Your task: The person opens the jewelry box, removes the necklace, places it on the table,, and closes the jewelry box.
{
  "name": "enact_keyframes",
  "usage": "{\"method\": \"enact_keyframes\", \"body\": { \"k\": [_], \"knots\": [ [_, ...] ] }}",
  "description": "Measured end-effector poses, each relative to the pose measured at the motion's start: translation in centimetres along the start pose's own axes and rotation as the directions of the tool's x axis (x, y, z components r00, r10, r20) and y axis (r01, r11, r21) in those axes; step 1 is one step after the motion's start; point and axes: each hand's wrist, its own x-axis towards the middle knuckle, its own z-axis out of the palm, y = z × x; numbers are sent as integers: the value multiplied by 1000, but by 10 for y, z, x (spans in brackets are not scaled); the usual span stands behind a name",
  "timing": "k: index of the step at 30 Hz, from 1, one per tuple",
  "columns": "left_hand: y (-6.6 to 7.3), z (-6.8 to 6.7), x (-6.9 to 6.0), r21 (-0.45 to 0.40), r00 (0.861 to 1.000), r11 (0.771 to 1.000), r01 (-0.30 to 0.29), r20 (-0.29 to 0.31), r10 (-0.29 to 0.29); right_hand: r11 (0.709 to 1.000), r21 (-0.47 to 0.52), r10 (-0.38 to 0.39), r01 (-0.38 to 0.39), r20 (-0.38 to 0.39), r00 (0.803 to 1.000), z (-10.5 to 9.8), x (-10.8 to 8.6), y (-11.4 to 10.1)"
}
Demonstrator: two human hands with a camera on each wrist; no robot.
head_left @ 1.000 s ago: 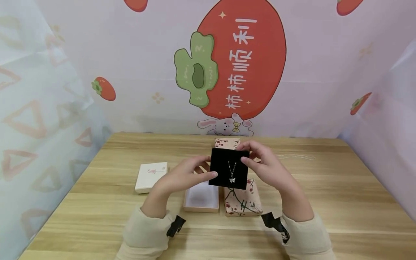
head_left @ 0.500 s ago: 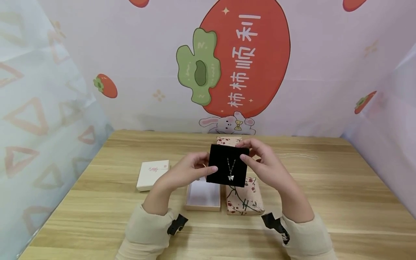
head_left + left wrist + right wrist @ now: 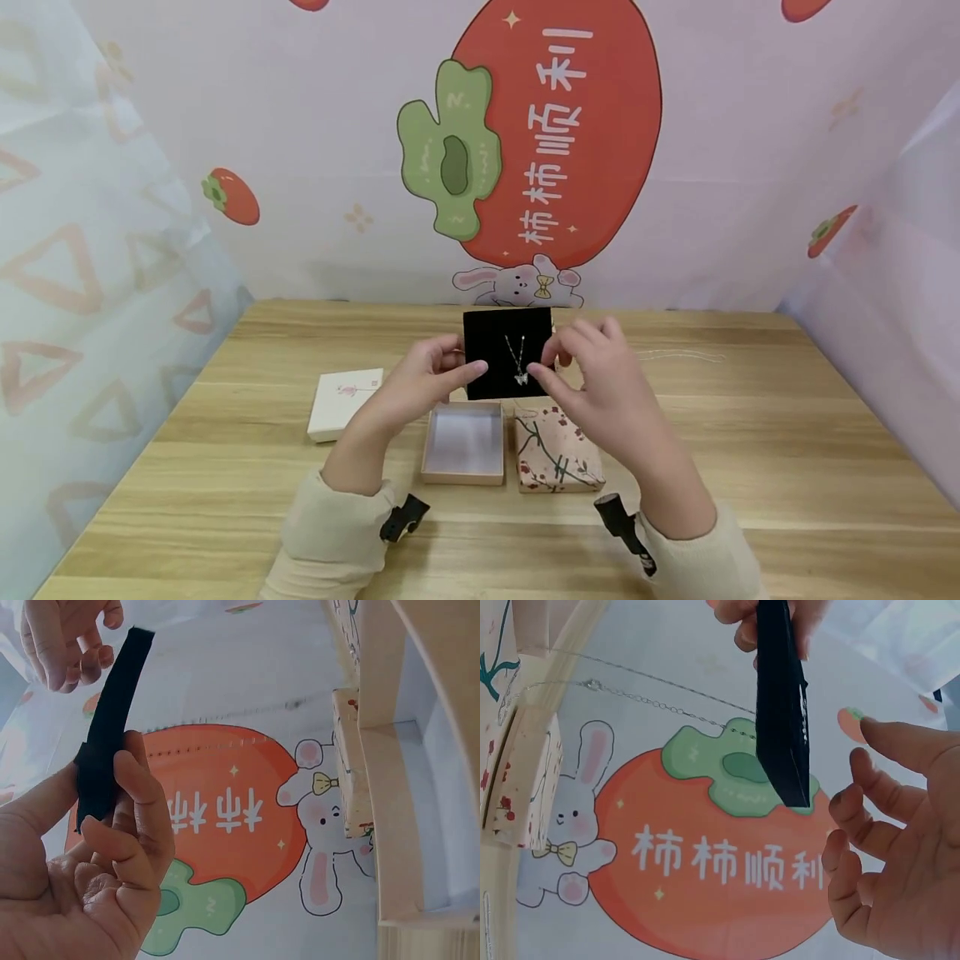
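Note:
My left hand [image 3: 423,379] pinches the left edge of a square black jewellery pad [image 3: 491,350], thumb in front and fingers behind. The pad is held up above the boxes. On its face hangs a silver necklace with a butterfly pendant [image 3: 520,378]. From the back of the pad a thin chain [image 3: 652,681] trails down in the right wrist view. My right hand [image 3: 603,387] is by the pad's right edge. In the right wrist view a gap separates that hand [image 3: 900,832] from the pad, and its loosely bent fingers hold nothing.
Below the pad lies an open box base [image 3: 462,478] with a pale lining. Right of it sits a flower-patterned box [image 3: 558,450]. A white box [image 3: 345,404] stands at the left, and another thin chain [image 3: 682,356] lies on the table at the right.
The pad has shifted left and up and been turned slightly in the left hand. My right hand has let go of the pad's right edge.

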Motion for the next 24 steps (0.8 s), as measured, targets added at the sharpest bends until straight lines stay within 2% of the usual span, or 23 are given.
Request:
{"method": "enact_keyframes", "body": {
  "k": [5, 11, 18, 24],
  "knots": [
    [-1, 3, 2, -32, 1000, 999, 13, 6, -13, 987, -156, 48, -37, 69, 996, 5, -1, -4],
    [0, 3, 3, -47, 1000, 999, 0, 2, 1, 945, -325, 54, -22, 91, 994, 12, -3, -10],
    [1, 4, 3, -50, 1000, 999, 4, -18, -5, 925, -377, 68, -47, 43, 997, 23, -5, -16],
    [0, 6, 4, -57, 999, 998, 6, -43, -9, 914, -403, 72, -52, 33, 997, 31, -4, -17]
  ]
}}
